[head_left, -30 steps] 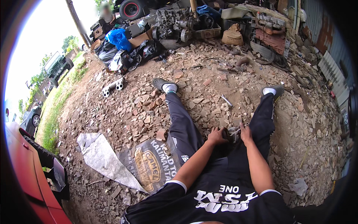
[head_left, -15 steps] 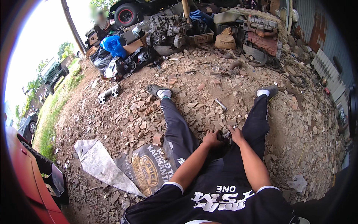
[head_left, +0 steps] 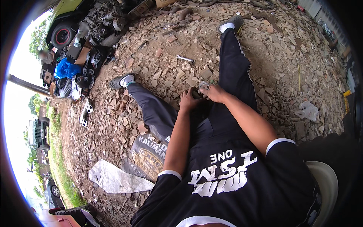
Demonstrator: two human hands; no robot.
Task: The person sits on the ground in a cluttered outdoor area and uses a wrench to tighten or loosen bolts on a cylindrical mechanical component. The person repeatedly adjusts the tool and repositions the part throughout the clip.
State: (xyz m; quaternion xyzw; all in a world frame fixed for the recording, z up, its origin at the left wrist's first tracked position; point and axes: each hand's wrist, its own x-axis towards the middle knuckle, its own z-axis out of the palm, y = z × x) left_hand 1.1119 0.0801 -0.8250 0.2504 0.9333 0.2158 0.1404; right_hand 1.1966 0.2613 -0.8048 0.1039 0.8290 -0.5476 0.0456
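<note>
My left hand (head_left: pixel 188 99) is closed around a dark metal part (head_left: pixel 196 94) between my legs. My right hand (head_left: pixel 212 92) is closed on a small silvery metal piece (head_left: pixel 204 85) at the right side of that part; my fingers hide much of both. Beyond the hands, a silver wrench (head_left: pixel 185 59) lies on the broken tile rubble. My dark-trousered legs (head_left: pixel 230 56) stretch out on either side.
Engine parts (head_left: pixel 101 22), black bags, a blue bag (head_left: pixel 68 68) and a person (head_left: pixel 47 56) are at upper left. A silvery twin-pipe part (head_left: pixel 86 112), plastic sheets (head_left: pixel 117 176) and a clear bag (head_left: pixel 307 111) lie on the ground. Parked vehicles (head_left: pixel 38 133) stand left, corrugated panels upper right.
The view has turned and tipped, so the surroundings appear rotated. My right hand has shifted slightly, its wrist more bent, over the small metal piece; my left hand still holds the dark part.
</note>
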